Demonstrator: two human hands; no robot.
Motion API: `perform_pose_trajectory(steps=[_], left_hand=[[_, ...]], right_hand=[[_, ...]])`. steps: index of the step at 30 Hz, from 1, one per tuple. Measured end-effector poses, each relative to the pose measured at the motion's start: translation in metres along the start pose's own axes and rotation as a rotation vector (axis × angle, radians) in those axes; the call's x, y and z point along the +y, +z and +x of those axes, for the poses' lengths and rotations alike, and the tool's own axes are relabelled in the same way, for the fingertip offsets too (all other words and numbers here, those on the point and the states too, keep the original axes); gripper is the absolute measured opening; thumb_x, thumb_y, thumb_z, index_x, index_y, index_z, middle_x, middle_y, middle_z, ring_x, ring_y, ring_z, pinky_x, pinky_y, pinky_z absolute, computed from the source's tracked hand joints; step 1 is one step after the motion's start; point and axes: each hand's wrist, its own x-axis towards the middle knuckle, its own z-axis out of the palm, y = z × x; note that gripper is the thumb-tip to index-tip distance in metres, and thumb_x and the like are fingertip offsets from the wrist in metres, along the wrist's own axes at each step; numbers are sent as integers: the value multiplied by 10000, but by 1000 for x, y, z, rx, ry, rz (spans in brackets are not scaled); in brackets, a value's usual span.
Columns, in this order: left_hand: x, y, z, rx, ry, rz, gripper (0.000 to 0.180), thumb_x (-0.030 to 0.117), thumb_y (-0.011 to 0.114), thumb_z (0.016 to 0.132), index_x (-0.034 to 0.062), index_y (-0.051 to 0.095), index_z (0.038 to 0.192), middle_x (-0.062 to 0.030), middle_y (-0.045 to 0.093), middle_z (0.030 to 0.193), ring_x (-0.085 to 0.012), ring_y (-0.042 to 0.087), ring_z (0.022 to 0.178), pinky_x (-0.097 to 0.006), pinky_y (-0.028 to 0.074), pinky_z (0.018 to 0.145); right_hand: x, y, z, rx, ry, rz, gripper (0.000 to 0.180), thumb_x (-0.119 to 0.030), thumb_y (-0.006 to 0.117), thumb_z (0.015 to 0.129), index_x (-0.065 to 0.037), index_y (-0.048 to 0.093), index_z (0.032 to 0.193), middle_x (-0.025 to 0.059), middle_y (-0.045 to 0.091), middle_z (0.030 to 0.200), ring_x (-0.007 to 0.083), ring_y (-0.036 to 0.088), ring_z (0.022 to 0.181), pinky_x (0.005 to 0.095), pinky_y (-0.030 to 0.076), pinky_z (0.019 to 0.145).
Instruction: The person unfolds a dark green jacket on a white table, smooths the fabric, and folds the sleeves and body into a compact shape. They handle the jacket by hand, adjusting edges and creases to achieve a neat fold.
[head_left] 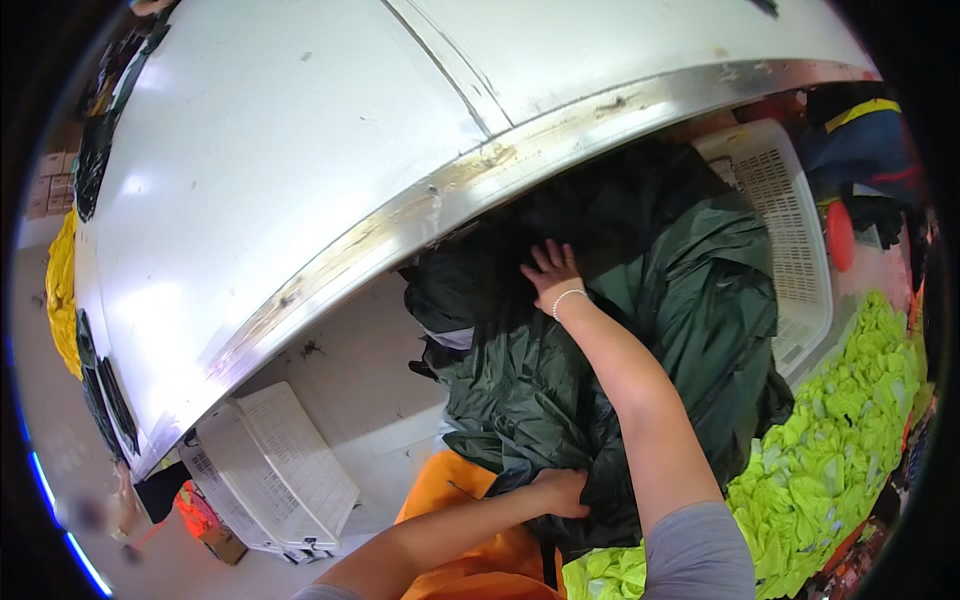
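— Where is the dark green coat [640, 330]?
— In the middle, piled in a white basket [790, 220] under the tabletop [300, 170].
— Why two hands?
— The right hand [550, 270] lies flat and open, pressing it down. The left hand [562, 492], lower middle, pinches its edge by the orange cloth [450, 500].

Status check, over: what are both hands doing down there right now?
Left hand gripping the near edge of the dark green garment pile. Right hand flat on its top, fingers spread. Table edge overhangs the pile; white crate beside it.
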Motion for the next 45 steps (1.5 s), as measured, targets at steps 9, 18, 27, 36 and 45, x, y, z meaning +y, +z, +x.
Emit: perform_pose_trajectory(steps=[9, 18, 27, 36, 45], left_hand=[[-131, -206, 124, 646, -406, 189, 574, 555, 626, 765, 66, 612, 1065, -154, 641, 931, -284, 627, 854, -392, 500, 752], [-208, -113, 191, 254, -583, -67, 603, 347, 709, 676, 60, 524, 1173, -195, 601, 1129, -334, 591, 1040, -425, 495, 839], [-110, 35, -44, 298, -255, -393, 570, 197, 708, 691, 51, 513, 1206, -259, 622, 915, -403, 600, 907, -447, 493, 768], [-31, -6, -111, 214, -393, -446, 429, 196, 687, 717, 49, 520, 1084, -246, 622, 832, -399, 607, 834, -459, 486, 697], [19, -38, -79, 235, -187, -191, 411, 223, 691, 719, 45, 513, 1044, -210, 610, 706, -394, 613, 735, -474, 485, 636]], right_hand=[[119, 100, -129, -453, 560, 197, 232, -57, 580, 782, -5, 647, 998, 214, 629, 1055, 340, 605, 1012, 403, 499, 865], [136, 121, -143, -477, 638, 386, 368, -222, 725, 696, 3, 666, 981, 218, 627, 1061, 349, 592, 1021, 419, 479, 895], [75, 13, -130, -329, 433, 403, 403, -215, 685, 762, 8, 583, 1081, 198, 589, 1101, 348, 567, 1041, 413, 475, 883], [-10, -13, -79, -324, 89, 272, 850, -578, 581, 811, 69, 389, 1329, 215, 604, 1123, 369, 514, 1109, 400, 442, 926], [-17, -14, -131, -137, 484, 798, 227, -139, 568, 686, 28, 655, 811, 263, 627, 894, 393, 611, 885, 441, 483, 771]])
